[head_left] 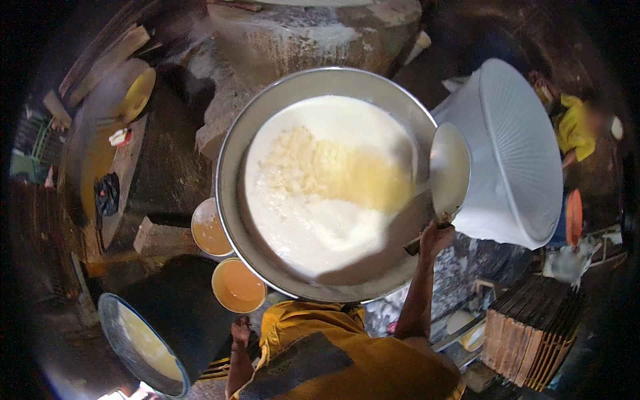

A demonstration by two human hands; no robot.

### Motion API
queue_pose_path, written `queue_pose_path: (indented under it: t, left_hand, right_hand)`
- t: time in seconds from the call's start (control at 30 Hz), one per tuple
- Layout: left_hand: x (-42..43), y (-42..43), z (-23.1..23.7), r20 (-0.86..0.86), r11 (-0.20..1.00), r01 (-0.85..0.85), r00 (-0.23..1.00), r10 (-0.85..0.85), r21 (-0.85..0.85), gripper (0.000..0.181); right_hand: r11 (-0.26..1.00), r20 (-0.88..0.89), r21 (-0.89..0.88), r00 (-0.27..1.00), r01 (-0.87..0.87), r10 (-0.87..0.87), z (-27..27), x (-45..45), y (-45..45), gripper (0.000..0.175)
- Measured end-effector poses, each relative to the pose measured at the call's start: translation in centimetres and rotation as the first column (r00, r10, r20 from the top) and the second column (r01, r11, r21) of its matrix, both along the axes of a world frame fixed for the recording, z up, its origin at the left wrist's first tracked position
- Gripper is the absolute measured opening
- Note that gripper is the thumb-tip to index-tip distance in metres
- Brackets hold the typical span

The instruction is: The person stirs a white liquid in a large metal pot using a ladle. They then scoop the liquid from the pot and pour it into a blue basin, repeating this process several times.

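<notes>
My right hand (436, 236) grips the handle of a round metal ladle (450, 172). The ladle is tilted at the right rim of a large metal pot (227, 220). Milky white liquid (310, 245) fills much of the pot, with pale clumps (290, 170) on its surface. A blurred yellowish patch (377, 180) stretches across the liquid towards the ladle. My left hand (241, 330) hangs low beside my body, below an orange bucket (239, 286). Its fingers look curled, but they are too dark to make out well.
A white cloth (525, 160) is stretched over a wide vessel at right. Another bucket (212, 227) stands against the pot's left side. A blue-rimmed basin (107, 320) holds pale liquid at lower left. Stacked wooden slats (525, 335) lie lower right. A person in yellow (575, 130) is far right.
</notes>
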State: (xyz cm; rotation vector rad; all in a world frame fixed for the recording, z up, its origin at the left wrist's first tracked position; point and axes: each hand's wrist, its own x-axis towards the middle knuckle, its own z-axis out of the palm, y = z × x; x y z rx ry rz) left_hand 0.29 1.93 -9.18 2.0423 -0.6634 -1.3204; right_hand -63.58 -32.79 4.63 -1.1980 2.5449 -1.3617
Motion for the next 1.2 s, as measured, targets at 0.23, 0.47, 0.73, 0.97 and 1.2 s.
queue_pose_path:
  t: [0.23,0.47,0.73,0.97,1.2]
  left_hand:
    - [1.4,5.2,-2.9,0.121,0.992,-0.009,0.992,0.024,-0.126,0.026]
    - [1.2,9.7,-4.0,-0.458,0.837,-0.544,0.730,0.507,0.060,0.021]
    - [-0.8,20.5,-6.1,-0.624,0.685,-0.644,0.390,0.677,0.341,0.014]
    - [-6.0,24.0,-7.5,-0.453,0.534,-0.828,0.417,0.788,0.168,0.012]
    - [-2.4,24.0,-8.3,-0.685,0.578,-0.789,0.303,0.662,0.210,0.024]
  right_hand:
    - [0.804,0.303,-0.439,0.776,-0.400,0.552,17.8,11.5,-0.4,0.062]
    - [0.840,0.073,-0.051,0.837,-0.540,0.543,15.1,23.5,-0.9,0.057]
    - [0.831,0.028,0.256,0.863,-0.494,0.505,9.7,33.7,-4.5,0.042]
    - [0.783,-0.031,0.408,0.850,-0.470,0.526,7.8,38.7,-5.2,0.045]
    - [0.716,-0.007,0.501,0.825,-0.486,0.564,7.3,39.6,-2.5,0.044]
